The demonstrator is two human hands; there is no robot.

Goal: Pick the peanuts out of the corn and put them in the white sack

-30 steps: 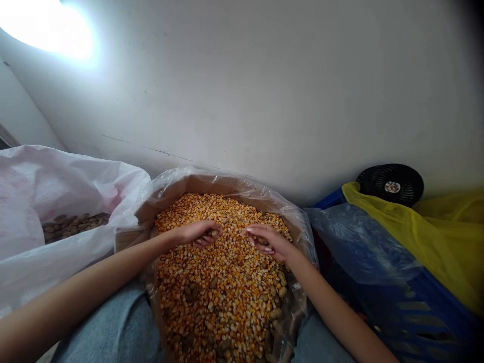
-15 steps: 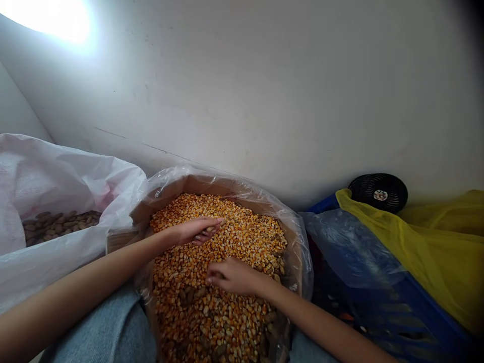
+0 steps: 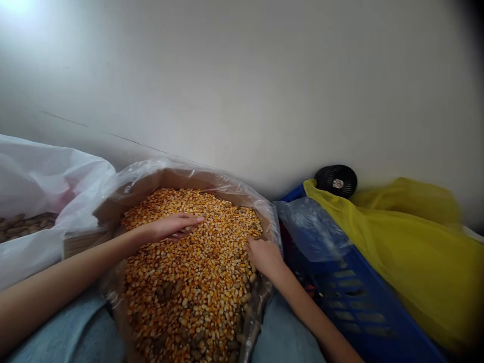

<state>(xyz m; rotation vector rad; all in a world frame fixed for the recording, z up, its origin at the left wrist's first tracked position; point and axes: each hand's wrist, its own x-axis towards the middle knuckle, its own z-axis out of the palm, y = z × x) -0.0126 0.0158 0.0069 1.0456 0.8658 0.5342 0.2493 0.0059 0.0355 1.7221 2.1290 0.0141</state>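
Nearest, the two knees in blue jeans [image 3: 287, 333] stand on both sides of the cardboard box [image 3: 166, 179]. Toward its near edge, unshelled peanuts [image 3: 232, 345] lie partly sunk among the corn kernels [image 3: 189, 262]; more of them lie along the right edge, and a small group is left of the middle. The darker shells are not easy to see between the kernels, so looking slowly there is useful.

The right hand [image 3: 264, 254] is near the right edge of the box, with its fingers bent down at the kernels. I cannot tell if something is between them. For a half-sunk peanut, a light pinch with the fingertips from above seems best; a flat push may bury it deeper, and a hard squeeze may crack the shell.

The left hand [image 3: 172, 227] is over the kernels, left of the middle, palm down, with fingers loosely curved. Its underside is hidden, so I cannot tell if it holds anything. Fingers kept together would let fewer small pieces fall.

The clear plastic liner [image 3: 274, 222] goes over the box edge; it is thin, and a wrist should not drag it inward. At left is a white sack [image 3: 83, 201] with peanuts inside. At right, a blue crate [image 3: 385, 302] carries yellow netting [image 3: 416, 252]. Farther, a black fan [image 3: 336, 181] is just beside the wall [image 3: 245, 101].
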